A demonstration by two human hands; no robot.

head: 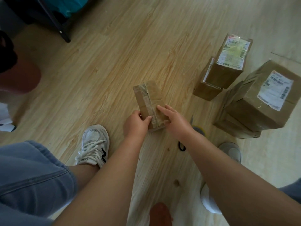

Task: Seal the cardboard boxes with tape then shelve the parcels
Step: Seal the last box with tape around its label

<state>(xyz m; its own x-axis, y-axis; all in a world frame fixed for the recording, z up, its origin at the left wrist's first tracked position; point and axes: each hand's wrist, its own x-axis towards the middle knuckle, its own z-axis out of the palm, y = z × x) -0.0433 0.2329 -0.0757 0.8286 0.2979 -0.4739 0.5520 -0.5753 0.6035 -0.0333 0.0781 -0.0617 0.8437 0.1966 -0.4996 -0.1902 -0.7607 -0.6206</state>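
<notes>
- The small box [146,93] stood on the wooden floor [105,62] just ahead of the person's feet, with a strip of clear tape [147,98] running lengthwise along its top seam.
- The left hand [135,126] gripped the box's near left edge, thumb lying on top and fingers curled round the side.
- The right hand [175,119] lay flat on the near right of the top, fingers straight and slightly apart, pressing rather than gripping.
- Judging by its size, the box was probably light and stiff enough to lift one-handed. The taped faces looked slick, so bare cardboard edges or opposite sides seemed the safer hold.
- Two stacks of labelled parcels [228,62] [260,98] stood well apart to the right, already taped.
- Scissors [181,146] lay beside the right forearm, mostly hidden. A round object [198,129] near them might have been the tape roll, though I could not tell.
- The step looked like smoothing the tape down, with shelving not yet begun.
</notes>
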